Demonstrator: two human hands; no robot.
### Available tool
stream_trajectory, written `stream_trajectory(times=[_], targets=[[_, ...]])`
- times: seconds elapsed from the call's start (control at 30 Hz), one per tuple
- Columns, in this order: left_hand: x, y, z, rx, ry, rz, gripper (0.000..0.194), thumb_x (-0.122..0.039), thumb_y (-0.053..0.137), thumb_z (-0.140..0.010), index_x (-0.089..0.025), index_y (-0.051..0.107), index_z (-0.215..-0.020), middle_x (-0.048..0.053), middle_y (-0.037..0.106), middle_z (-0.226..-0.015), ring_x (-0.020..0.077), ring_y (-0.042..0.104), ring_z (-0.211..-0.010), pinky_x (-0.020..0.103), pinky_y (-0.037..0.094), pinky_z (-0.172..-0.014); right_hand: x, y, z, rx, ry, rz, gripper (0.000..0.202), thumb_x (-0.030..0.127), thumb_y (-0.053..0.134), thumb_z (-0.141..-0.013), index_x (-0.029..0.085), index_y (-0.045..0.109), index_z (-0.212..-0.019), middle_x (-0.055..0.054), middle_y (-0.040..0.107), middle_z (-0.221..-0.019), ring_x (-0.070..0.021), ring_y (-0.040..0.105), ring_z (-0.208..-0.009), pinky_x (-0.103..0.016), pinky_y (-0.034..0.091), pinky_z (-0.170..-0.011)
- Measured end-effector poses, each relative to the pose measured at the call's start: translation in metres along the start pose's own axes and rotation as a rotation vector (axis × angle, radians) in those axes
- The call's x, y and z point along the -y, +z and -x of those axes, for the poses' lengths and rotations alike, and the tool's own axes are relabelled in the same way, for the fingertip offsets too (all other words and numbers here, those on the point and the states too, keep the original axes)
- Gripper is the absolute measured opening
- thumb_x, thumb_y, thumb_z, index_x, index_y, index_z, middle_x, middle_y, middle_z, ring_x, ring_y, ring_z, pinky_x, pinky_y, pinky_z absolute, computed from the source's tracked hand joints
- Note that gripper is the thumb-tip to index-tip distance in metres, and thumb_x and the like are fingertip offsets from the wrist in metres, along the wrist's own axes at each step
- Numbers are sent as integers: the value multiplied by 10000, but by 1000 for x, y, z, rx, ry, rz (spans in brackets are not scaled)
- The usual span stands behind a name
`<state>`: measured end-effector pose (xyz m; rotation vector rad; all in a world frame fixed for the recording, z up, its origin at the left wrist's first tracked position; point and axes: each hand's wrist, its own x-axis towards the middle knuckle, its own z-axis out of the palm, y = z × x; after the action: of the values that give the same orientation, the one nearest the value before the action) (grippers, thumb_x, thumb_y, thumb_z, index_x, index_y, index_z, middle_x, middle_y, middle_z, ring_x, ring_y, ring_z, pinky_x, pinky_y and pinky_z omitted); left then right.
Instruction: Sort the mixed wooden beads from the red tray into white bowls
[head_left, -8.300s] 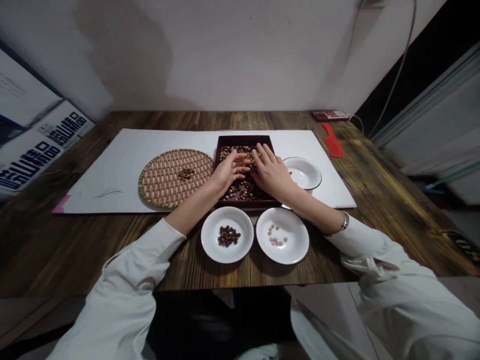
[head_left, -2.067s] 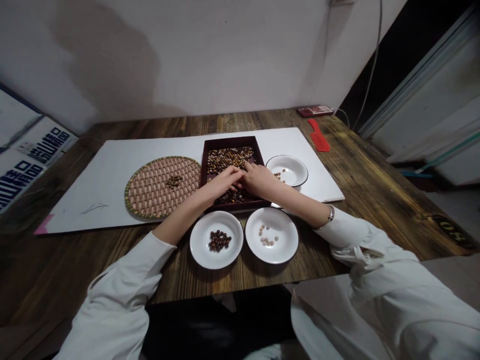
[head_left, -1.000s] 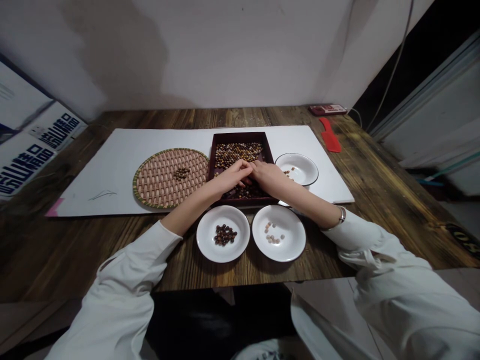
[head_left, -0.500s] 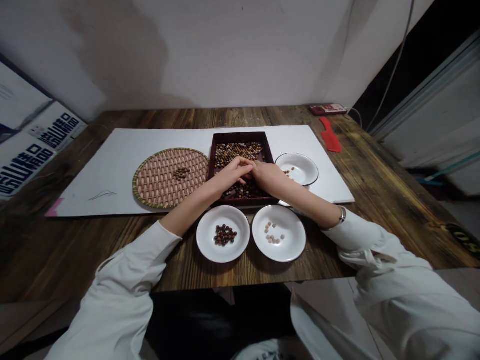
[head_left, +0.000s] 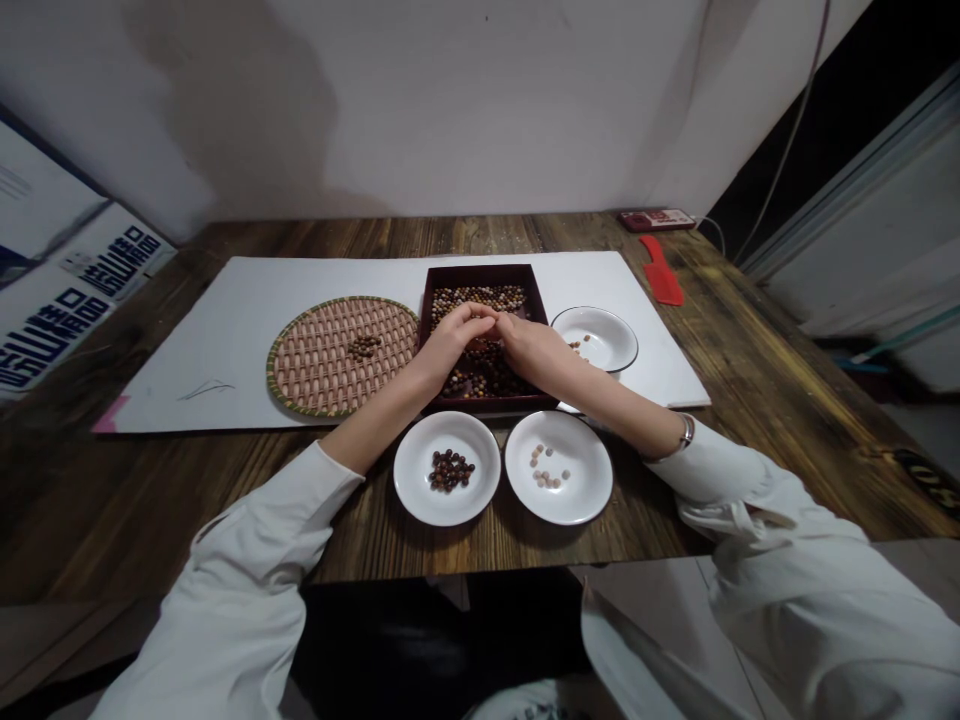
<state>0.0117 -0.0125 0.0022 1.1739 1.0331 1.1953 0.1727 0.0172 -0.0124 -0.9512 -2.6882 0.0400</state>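
Note:
My left hand [head_left: 460, 334] and my right hand [head_left: 527, 344] meet at the fingertips above a dark red tray [head_left: 480, 405]. The left fingers curl in toward the right ones, which are bent and pressed together; anything small between them is hidden. Many small round beads [head_left: 480, 297] in brown, tan, cream and dark shades lie in the tray, partly covered by my hands. In front stand a white bowl [head_left: 445, 508] with dark brown beads [head_left: 451, 470] and another white bowl [head_left: 559, 506] with a few pale beads [head_left: 550, 478].
Left of the tray, an oval woven mat [head_left: 311, 355] carries a cluster of brown beads [head_left: 365, 346]. To the right, a third white bowl [head_left: 611, 342] holds a few tan beads. A white board [head_left: 217, 340] lies beneath. Farther right are a red comb-shaped tool [head_left: 661, 275] and a phone [head_left: 655, 219].
Both hands have shifted slightly up and left over the tray, staying together at the fingertips. More beads show below them. The bowls and mat look the same.

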Motion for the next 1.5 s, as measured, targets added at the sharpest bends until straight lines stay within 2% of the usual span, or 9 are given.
stream_trajectory(times=[0.13, 0.23, 0.3, 0.4, 0.5, 0.7, 0.97, 1.2, 1.5], targets=[[-3, -1, 1, -23, -48, 46, 81, -228, 575, -749, -159, 603, -781, -4, 653, -804, 126, 606, -817, 240, 443, -814, 4, -3, -2, 1, -11, 66, 308, 93, 277, -934, 68, 448, -1188, -168, 608, -1092, -225, 586, -959, -337, 441, -764], [-5, -2, 1, -112, -110, 209, 27, -184, 561, -747, -168, 573, -765, -30, 612, -711, 100, 590, -710, 233, 461, -762, 6, -5, -4, -10, -45, 129, 266, 98, 281, -938, 82, 476, -1118, -156, 613, -1034, -227, 583, -903, -338, 426, -755], [-6, -2, 0, -150, -174, 332, 37, -156, 547, -752, -171, 560, -784, -36, 597, -679, 98, 596, -676, 243, 481, -749, 7, -5, -5, -36, -91, 129, 274, 96, 302, -934, 84, 458, -1159, -154, 609, -1063, -226, 581, -926, -333, 420, -773], [-6, 1, -1, -71, -313, 387, 83, -188, 490, -814, -159, 555, -772, 4, 614, -682, 132, 629, -708, 278, 508, -762, 8, -5, -5, -67, -140, 109, 307, 109, 329, -934, 87, 432, -1223, -149, 605, -1110, -226, 579, -964, -331, 414, -795], [-5, 2, -3, 5, -378, 370, 203, -263, 424, -880, -159, 548, -759, 51, 640, -713, 164, 651, -763, 311, 520, -795, 8, -5, -6, -67, -141, 92, 286, 124, 333, -942, 85, 464, -1193, -151, 611, -1105, -225, 582, -955, -330, 413, -790], [-4, -1, -4, -29, -353, 396, 227, -288, 388, -909, -161, 528, -783, 79, 665, -750, 191, 671, -831, 351, 542, -807, 8, -6, -6, -125, -138, 44, 293, 121, 345, -939, 99, 494, -1191, -147, 621, -1083, -220, 580, -996, -343, 422, -831], [-4, 0, -6, -89, -329, 483, 247, -227, 362, -929, -122, 556, -818, 98, 664, -803, 176, 673, -896, 305, 544, -854, 6, -5, -5, -153, -101, -60, 422, 92, 316, -924, 101, 383, -1341, -147, 566, -1264, -204, 543, -1124, -335, 440, -889], [-3, -3, -7, -122, -264, 484, 177, -156, 397, -862, -119, 567, -829, 107, 669, -878, 166, 662, -922, 289, 545, -883, 8, -8, -4, -135, -71, -47, 465, 69, 305, -898, 125, 366, -1356, -142, 571, -1229, -207, 567, -1053, -327, 459, -821], [-4, -3, -8, -235, -208, 572, 216, -49, 406, -850, -107, 577, -732, 49, 661, -753, 79, 647, -718, 180, 544, -787, 11, -9, -3, -135, -85, -64, 572, 34, 331, -838, 125, 294, -1401, -149, 539, -1303, -209, 599, -991, -323, 481, -751]])
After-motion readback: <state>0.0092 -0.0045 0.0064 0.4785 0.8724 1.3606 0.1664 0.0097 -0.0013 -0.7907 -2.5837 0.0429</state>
